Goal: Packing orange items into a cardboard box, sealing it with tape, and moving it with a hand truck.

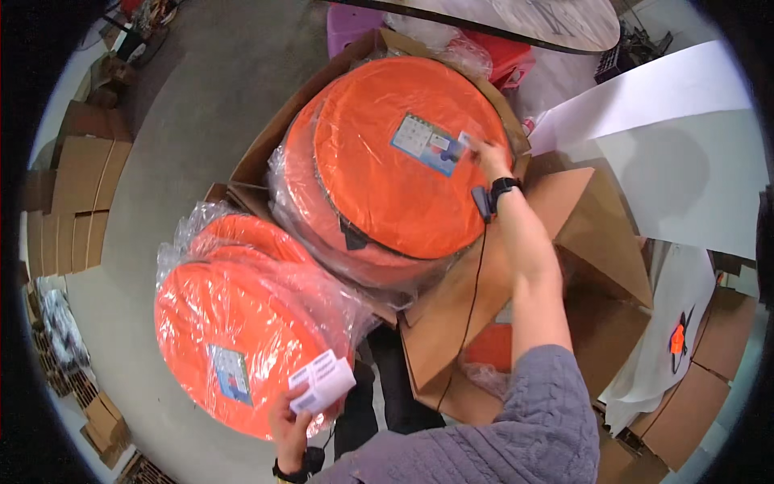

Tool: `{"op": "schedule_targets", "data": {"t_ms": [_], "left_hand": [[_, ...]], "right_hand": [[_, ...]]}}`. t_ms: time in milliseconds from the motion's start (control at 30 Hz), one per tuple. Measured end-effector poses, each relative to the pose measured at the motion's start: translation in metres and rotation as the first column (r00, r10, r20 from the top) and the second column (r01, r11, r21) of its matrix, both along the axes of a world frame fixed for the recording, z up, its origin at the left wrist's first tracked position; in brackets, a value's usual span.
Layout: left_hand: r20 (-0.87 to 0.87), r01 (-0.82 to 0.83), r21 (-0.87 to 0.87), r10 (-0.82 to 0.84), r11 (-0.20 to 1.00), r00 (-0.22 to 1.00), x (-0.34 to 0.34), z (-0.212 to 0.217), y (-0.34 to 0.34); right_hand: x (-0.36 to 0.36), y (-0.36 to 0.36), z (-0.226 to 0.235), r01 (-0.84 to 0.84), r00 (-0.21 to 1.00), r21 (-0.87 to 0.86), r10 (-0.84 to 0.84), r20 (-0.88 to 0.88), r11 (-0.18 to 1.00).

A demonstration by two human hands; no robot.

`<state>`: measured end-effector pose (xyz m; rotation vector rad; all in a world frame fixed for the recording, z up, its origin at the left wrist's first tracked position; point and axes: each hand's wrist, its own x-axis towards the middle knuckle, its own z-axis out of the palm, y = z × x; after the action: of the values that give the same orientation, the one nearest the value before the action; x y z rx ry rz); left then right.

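My left hand (288, 418) is closed on a strip of white printed labels (324, 382), above the lower orange disc. In my right hand (490, 159) a small white sticker (465, 139) seems pinched between the fingertips, slightly blurred. It is at the right edge of a blue and white printed card (426, 145). That card lies on the top orange round folded item (379, 185), wrapped in clear plastic and stacked on others in a cardboard box. Another plastic-wrapped orange disc (234, 315) leans at the near left, with its own printed card (230, 374).
An open cardboard box (459, 331) stands at right, with orange and clear plastic inside. A cable (477, 282) hangs from a small device (481, 203) by my right wrist. Cartons (90, 173) are stacked far left. A board (532, 20) juts in at the top.
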<state>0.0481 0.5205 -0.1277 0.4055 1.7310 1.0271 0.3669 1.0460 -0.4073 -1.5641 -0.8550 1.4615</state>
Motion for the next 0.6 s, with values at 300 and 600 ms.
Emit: {"op": "schedule_targets", "data": {"t_ms": [300, 600], "left_hand": [[-0.061, -0.052, -0.116, 0.045, 0.992, 0.997, -0.008, -0.042, -0.024], [-0.040, -0.014, -0.095, 0.010, 0.995, 0.999, -0.003, -0.048, -0.001]], "right_hand": [[-0.032, -0.010, -0.098, 0.037, 0.995, -0.018, -0.035, 0.096, 0.999], [-0.024, -0.034, -0.074, -0.096, 0.323, -0.013, 0.044, 0.945, 0.995]]}}
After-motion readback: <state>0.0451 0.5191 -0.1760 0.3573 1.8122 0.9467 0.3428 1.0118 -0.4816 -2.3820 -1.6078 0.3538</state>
